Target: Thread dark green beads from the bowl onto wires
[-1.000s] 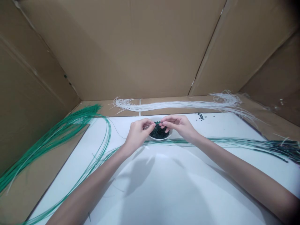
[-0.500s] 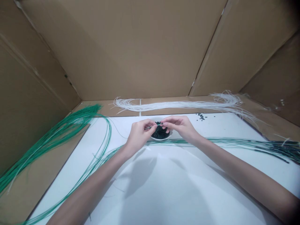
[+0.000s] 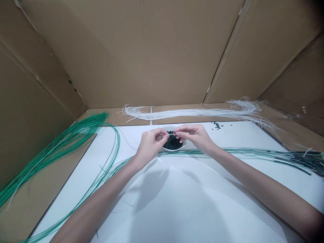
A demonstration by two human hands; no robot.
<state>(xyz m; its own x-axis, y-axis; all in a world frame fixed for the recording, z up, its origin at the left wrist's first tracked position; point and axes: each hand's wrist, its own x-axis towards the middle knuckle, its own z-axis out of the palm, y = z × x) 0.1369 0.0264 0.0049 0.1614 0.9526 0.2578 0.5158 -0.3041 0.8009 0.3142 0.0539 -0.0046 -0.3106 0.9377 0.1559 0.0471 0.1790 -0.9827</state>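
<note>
My left hand [image 3: 152,141] is closed in a pinch on a thin green strand [image 3: 171,134], whose tip sticks out toward my right hand. Thumb and forefinger of my right hand [image 3: 191,135] meet at that tip, around what looks like a small dark bead; the fingers partly hide it. Both hands are over the near part of a white bowl [image 3: 174,150] filled with small dark beads [image 3: 173,143]. From behind my left hand a fine strand curves back toward the left.
Long green strands [image 3: 101,179] run across the white table under my forearms, their right ends threaded with dark beads [image 3: 301,162]. A green bundle [image 3: 55,148] lies at left, a white bundle [image 3: 187,114] at the back. Loose beads [image 3: 217,125] lie behind my right hand. Cardboard walls [image 3: 152,50] surround the table.
Hardly anything differs. Both hands keep the same pinch at the strand's tip over the bowl, and the view has shifted very slightly.
</note>
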